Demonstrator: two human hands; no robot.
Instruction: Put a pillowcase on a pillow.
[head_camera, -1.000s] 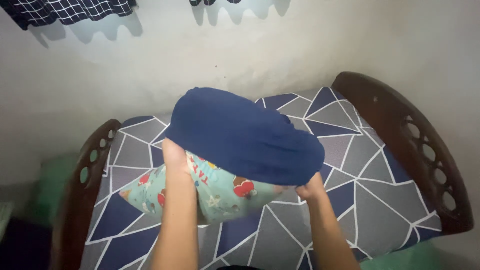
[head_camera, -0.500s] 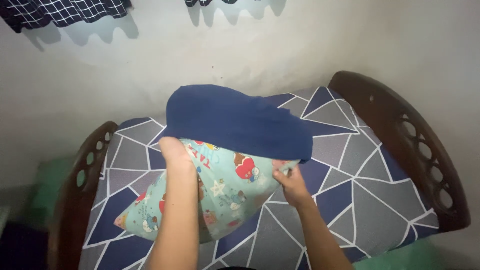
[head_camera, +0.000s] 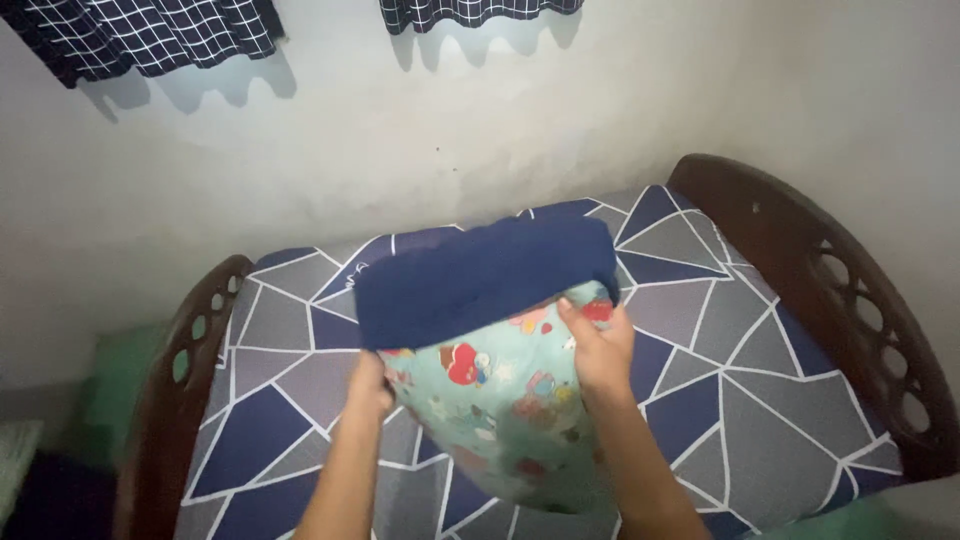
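Observation:
A pillow (head_camera: 500, 405) in teal fabric printed with small cartoon figures is held up over the bed between both hands. A dark navy pillowcase (head_camera: 480, 275) covers its far end, its open edge about a third of the way down. My left hand (head_camera: 370, 385) grips the left side at the pillowcase's lower corner. My right hand (head_camera: 597, 345) clasps the right side, fingers on the teal fabric just below the navy edge. The pillow's near end points down toward me.
Below is a mattress (head_camera: 730, 400) in a sheet of grey and navy triangles with white lines. Dark wooden bed ends with oval cut-outs stand at the left (head_camera: 175, 380) and right (head_camera: 830, 290). A pale wall (head_camera: 400, 130) lies behind, with checked dark curtains (head_camera: 150, 35) above.
The pillow has turned from a slant to nearly straight toward me. The navy pillowcase has flattened over its far end. My right hand shifted up onto the pillow's right side.

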